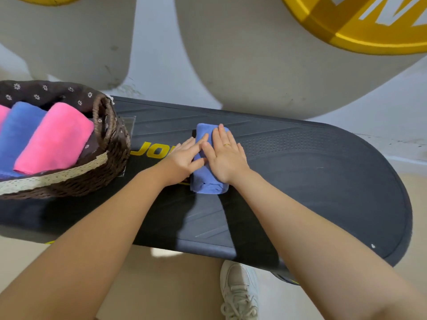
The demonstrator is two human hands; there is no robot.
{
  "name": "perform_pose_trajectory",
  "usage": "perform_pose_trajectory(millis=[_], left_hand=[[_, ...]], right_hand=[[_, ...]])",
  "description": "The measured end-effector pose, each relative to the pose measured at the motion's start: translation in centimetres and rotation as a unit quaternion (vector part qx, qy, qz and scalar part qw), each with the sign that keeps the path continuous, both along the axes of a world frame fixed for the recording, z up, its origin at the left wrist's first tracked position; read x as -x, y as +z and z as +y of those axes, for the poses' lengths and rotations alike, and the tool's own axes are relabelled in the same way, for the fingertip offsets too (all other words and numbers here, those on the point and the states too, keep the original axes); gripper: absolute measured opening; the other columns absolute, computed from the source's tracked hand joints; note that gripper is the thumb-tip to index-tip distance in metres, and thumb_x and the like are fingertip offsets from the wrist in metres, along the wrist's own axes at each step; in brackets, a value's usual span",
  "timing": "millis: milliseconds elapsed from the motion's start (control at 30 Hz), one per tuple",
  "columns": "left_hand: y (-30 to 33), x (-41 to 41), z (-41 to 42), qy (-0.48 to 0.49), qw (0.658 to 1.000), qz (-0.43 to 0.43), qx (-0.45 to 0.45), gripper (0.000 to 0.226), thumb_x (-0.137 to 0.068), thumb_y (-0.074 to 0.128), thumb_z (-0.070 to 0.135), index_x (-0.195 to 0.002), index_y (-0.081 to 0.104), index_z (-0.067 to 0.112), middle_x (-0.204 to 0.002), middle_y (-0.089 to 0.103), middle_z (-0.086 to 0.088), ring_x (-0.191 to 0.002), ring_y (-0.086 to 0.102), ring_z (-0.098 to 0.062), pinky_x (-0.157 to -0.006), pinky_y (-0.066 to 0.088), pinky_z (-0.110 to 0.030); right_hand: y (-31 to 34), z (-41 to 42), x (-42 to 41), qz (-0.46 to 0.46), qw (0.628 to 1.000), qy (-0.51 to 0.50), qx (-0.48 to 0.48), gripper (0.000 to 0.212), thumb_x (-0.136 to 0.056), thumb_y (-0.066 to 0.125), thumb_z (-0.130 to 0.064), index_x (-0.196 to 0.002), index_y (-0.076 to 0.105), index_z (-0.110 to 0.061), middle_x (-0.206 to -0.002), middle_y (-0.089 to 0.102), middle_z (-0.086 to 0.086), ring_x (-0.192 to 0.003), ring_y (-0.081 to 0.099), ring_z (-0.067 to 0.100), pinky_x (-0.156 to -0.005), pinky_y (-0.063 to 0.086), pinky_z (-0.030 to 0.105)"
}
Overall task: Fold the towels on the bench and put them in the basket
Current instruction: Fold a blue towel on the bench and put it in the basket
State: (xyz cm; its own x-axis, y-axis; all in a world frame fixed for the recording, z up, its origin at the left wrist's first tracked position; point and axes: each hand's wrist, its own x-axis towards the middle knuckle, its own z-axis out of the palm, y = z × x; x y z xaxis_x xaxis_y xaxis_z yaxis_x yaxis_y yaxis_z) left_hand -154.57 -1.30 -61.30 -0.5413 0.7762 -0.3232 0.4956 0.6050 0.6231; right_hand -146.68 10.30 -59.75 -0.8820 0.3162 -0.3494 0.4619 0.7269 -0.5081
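blue towels: 2, one under my hands [209, 181], one in basket [20, 130] | pink towels: 2, [55, 139] and [3, 114] | basket: 1 [111, 135] | worktop: 1 [323, 181] | my shoe: 1 [239, 289]

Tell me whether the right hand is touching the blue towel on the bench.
Touching. The head view shows the right hand lying flat, fingers straight, on top of the folded blue towel, with no gap between palm and cloth.

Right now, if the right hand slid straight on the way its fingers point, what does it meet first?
The right hand lies flat on the folded blue towel, fingers pointing toward the bench's far edge. Past the towel's end only bare black bench shows, then floor; the way looks free, though depth is uncertain.
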Motion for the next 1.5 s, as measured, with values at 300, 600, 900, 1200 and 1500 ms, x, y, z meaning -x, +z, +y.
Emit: perform_pose_trajectory(millis=[300, 600, 900, 1200, 1500], left_hand=[[0.8, -0.5, -0.8, -0.058, 0.996, 0.007, 0.068, 0.113, -0.072, 0.071, 0.048, -0.145, -0.015, 0.033, -0.157, -0.012, 0.001, -0.144, -0.015, -0.016, -0.119, -0.003, -0.039], [1.3, -1.7, -1.4, -0.022, 0.985, 0.131, 0.106, 0.115, -0.068, 0.068, 0.058, -0.145, -0.014, 0.033, -0.154, -0.027, -0.003, -0.144, -0.017, -0.025, -0.118, 0.001, -0.041], [2.5, -2.3, -2.5, -0.032, 0.977, 0.182, 0.106, 0.116, -0.071, 0.061, 0.065, -0.146, -0.015, 0.019, -0.149, -0.035, -0.009, -0.143, -0.018, -0.027, -0.117, 0.004, -0.04], [13.1, 2.1, -5.1, -0.072, 0.914, 0.399, -0.011, 0.091, -0.068, 0.073, 0.048, -0.143, 0.032, 0.016, -0.153, 0.025, -0.014, -0.141, 0.024, -0.03, -0.117, 0.011, -0.036], [19.2, 4.2, -14.3, 0.17, 0.951, 0.232, 0.114, 0.05, -0.066, 0.07, 0.041, -0.099, 0.039, 0.019, -0.07, 0.05, 0.005, -0.058, 0.046, -0.013, -0.05, 0.035, -0.03]], right_hand=[[-0.4, -0.8, -3.8, 0.017, 0.999, 0.023, 0.044, 0.068, -0.098, 0.039, -0.033, -0.149, 0.0, -0.012, -0.158, -0.015, 0.007, -0.147, -0.008, 0.021, -0.117, 0.006, 0.031], [0.5, -3.3, -3.3, 0.066, 0.949, -0.248, 0.184, 0.07, -0.079, 0.067, -0.024, -0.136, 0.03, -0.009, -0.129, 0.048, 0.013, -0.119, 0.048, 0.032, -0.097, 0.045, 0.046], [2.5, -1.9, -1.2, -0.016, 0.931, -0.23, 0.285, 0.029, -0.079, 0.067, -0.015, -0.1, 0.047, -0.015, -0.081, 0.051, -0.006, -0.072, 0.052, 0.012, -0.052, 0.039, 0.024], [12.5, 0.1, 3.5, 0.025, 0.982, 0.185, 0.033, 0.048, -0.068, 0.073, -0.009, -0.113, 0.057, -0.01, -0.098, 0.066, 0.007, -0.088, 0.059, 0.025, -0.078, 0.046, 0.035], [19.4, -8.3, 14.6, 0.074, 0.839, 0.508, -0.18, 0.04, -0.071, 0.07, -0.023, -0.107, 0.054, -0.022, -0.095, 0.068, 0.003, -0.088, 0.059, 0.03, -0.074, 0.047, 0.036]])
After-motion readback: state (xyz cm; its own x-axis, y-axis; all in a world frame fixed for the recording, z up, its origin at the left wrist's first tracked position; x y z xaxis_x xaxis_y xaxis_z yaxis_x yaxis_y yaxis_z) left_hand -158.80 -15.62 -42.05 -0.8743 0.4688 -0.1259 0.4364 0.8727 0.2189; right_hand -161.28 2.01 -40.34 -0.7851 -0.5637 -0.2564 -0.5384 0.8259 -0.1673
